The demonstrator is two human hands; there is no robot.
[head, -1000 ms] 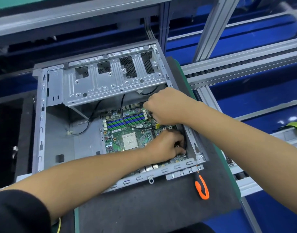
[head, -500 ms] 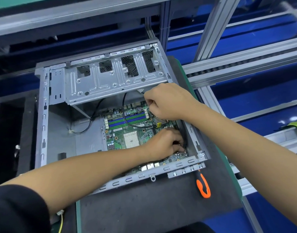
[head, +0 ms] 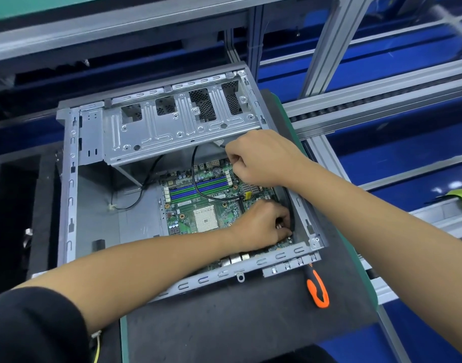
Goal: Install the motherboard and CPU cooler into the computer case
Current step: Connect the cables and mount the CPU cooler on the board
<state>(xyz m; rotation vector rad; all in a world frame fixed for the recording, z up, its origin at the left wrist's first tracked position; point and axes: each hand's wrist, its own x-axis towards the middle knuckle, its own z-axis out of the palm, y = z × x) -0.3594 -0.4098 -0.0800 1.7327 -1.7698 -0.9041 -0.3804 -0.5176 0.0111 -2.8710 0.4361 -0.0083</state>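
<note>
Motherboard, green printed circuit board, lying flat inside open grey steel computer case, centre of frame, toward the case's right wall; blue and green memory slots and white square CPU socket exposed. Black cable arcs over the slots. Left hand, fingers curled, pressed down at the board's right edge against the case wall; what it grips cannot be told. Right hand, fingers curled, pinching at something small above the board's upper right corner. Perforated grey drive cage spans the case's upper part. Orange-and-black-handled screwdriver on dark desk mat, lower right, just beside the case.
</note>
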